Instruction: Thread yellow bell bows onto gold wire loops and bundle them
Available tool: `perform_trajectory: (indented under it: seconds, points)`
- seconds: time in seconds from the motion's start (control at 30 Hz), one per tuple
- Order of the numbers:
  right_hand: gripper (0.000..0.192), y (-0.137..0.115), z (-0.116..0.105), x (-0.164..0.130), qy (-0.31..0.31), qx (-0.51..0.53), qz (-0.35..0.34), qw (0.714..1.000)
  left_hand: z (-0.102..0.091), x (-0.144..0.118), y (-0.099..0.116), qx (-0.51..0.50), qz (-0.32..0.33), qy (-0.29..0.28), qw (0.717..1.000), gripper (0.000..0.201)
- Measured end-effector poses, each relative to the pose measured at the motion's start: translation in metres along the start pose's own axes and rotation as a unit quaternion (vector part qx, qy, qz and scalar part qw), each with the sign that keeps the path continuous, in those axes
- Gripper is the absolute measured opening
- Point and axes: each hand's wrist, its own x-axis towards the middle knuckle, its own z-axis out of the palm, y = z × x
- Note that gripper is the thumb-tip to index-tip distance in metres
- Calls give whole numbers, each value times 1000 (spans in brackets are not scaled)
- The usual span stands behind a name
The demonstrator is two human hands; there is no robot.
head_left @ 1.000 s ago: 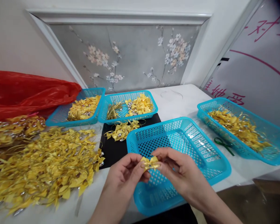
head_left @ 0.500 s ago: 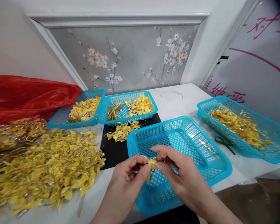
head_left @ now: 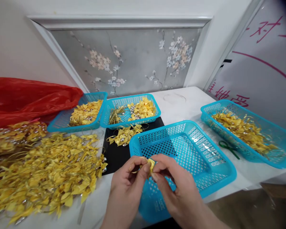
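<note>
Between my two hands is a small yellow ribbon bow [head_left: 151,164] with a thin gold loop. My left hand [head_left: 131,178] is closed, its thumb and forefinger pinching the bow's left side. The fingertips of my right hand [head_left: 175,183] are closed on the bow's right side. Both hands hover over the near left part of a blue perforated basket [head_left: 219,159]. To the left of my hands lies a large heap of similar yellow ribbon bows [head_left: 52,175] with gold loops and silver bells. A smaller cluster of bows [head_left: 125,135] lies on a black mat [head_left: 113,159].
Two blue baskets [head_left: 131,122] with yellow bows stand at the back, one also holding gold ties [head_left: 116,114]. Another blue basket [head_left: 243,152] of bows is at right, beside a green ribbon [head_left: 228,148]. A red plastic bag [head_left: 33,98] lies at the left.
My right hand has turned, and its forefinger has come down onto the bow beside the thumb. Both hands have shifted slightly left, with the bow still between them.
</note>
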Motion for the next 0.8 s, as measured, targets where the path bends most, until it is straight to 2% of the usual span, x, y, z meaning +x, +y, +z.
perform_trajectory:
  seconds: [0.1,0.17,0.27,0.37,0.53,0.67,0.8]
  points:
    - [29,0,-10,2,-3,55,50,997,-3,-2,2,-74,-48,-16,996,10]
    - [23,-1,-17,5,-15,101,86,991,-4,-3,6,-163,-105,-25,981,8]
    - [17,-6,-23,12,-47,140,117,982,-5,-5,10,-286,-189,-55,938,13]
    - [16,-12,-23,18,-88,167,118,975,-5,-7,10,-378,-251,-92,886,17]
    - [21,-20,-17,23,-115,175,77,975,-12,-11,7,-497,-303,-131,802,21]
    - [27,-23,-14,24,-117,127,52,984,-15,-12,6,-508,-308,-135,793,25]
    - [18,-25,-15,25,-145,77,31,986,-10,-12,6,-465,-310,-148,816,20]
